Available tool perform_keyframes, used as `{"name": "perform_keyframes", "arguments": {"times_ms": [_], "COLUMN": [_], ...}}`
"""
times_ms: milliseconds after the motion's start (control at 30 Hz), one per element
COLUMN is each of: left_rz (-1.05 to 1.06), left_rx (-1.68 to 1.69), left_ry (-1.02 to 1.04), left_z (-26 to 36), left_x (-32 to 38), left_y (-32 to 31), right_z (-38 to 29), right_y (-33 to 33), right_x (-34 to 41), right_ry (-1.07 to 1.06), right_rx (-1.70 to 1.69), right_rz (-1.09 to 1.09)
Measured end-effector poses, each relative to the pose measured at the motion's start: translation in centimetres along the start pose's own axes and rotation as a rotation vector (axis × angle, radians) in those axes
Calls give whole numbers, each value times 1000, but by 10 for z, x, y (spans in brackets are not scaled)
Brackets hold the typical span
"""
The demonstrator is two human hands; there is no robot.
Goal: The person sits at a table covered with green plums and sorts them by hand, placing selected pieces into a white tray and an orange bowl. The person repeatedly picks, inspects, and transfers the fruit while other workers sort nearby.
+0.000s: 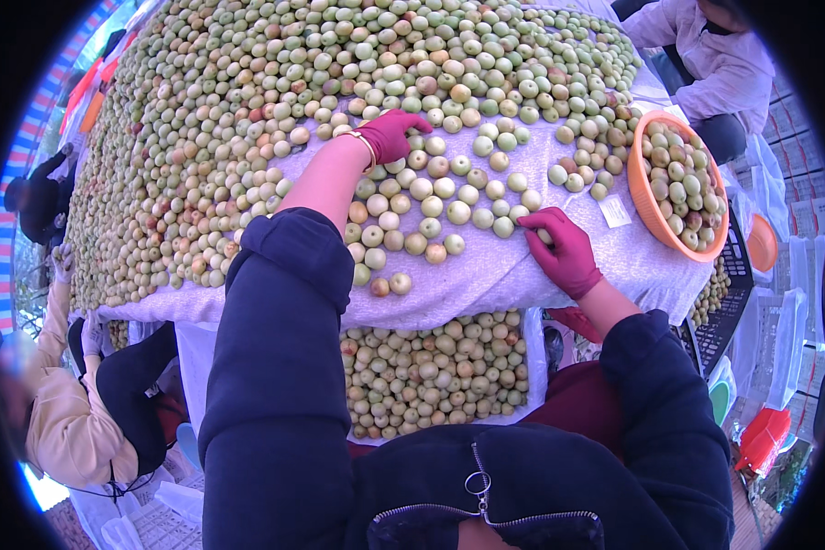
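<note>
A great heap of round green and yellowish fruits (357,62), some with reddish-brown patches, covers a table draped with white quilted cloth (460,289). My left hand (388,136), in a dark red glove, reaches over the near edge of the heap with its index finger stretched out; what lies under the palm is hidden. My right hand (560,251), gloved the same way, has a green fruit (544,236) between thumb and fingers at the right of a loose group of fruits (430,206). Below the table edge, in front of my body, stands a lined container full of fruits (440,375).
An orange basket (641,199) heaped with fruits stands at the table's right edge, beside a small white paper tag (614,211). A black plastic crate (725,302) is beyond it. Co-workers sit at the upper right (718,75) and lower left (82,419).
</note>
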State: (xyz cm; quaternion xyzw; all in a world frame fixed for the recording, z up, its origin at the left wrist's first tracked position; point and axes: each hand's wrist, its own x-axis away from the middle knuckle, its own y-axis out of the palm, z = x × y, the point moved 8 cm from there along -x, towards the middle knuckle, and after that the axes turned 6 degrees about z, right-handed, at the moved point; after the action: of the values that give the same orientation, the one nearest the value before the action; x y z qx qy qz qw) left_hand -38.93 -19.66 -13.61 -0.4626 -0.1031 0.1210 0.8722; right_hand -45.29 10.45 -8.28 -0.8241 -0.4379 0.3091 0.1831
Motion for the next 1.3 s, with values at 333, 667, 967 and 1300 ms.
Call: {"name": "perform_keyframes", "arguments": {"times_ms": [333, 667, 967, 1300], "left_rz": [340, -90, 70, 255], "left_rx": [62, -394, -219, -41], "left_ry": [-333, -119, -66, -11], "left_z": [1, 48, 79, 102], "left_x": [88, 127, 89, 102], "left_y": [-62, 5, 3, -18], "right_z": [3, 3, 3, 7], "right_y": [0, 1, 1, 1], "right_x": [2, 3, 3, 5], "right_ry": [12, 25, 7, 11], "right_rx": [-7, 25, 25, 35], "right_rz": [5, 10, 21, 19]}}
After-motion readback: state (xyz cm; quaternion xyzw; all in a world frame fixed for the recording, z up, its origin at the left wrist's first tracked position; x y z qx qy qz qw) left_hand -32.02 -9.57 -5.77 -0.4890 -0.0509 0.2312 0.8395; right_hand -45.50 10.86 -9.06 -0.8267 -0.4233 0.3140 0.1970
